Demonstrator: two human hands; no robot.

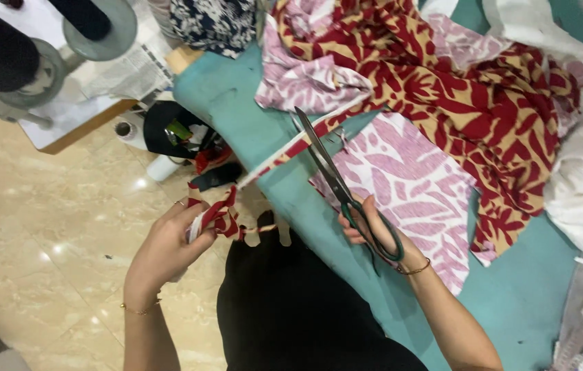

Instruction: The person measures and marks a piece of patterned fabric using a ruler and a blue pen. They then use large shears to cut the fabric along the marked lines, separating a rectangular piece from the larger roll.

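Observation:
My right hand (374, 230) grips green-handled scissors (336, 178), whose long blades point up and away across a red-and-tan leaf-print fabric (470, 89) lying on a teal table (236, 103). The blades lie along the cut edge where the cloth's pale pink underside (408, 185) shows. My left hand (168, 244) holds the bunched end of a narrow fabric strip (271, 154) that runs from the table edge down to it, off the table's left side.
White cloth (580, 158) is heaped at the right edge. Below the table stand a black bag (175, 130) and a white roll (162, 167) on the beige tiled floor (51, 227). A wooden board with grey spool stands (92, 34) is at top left.

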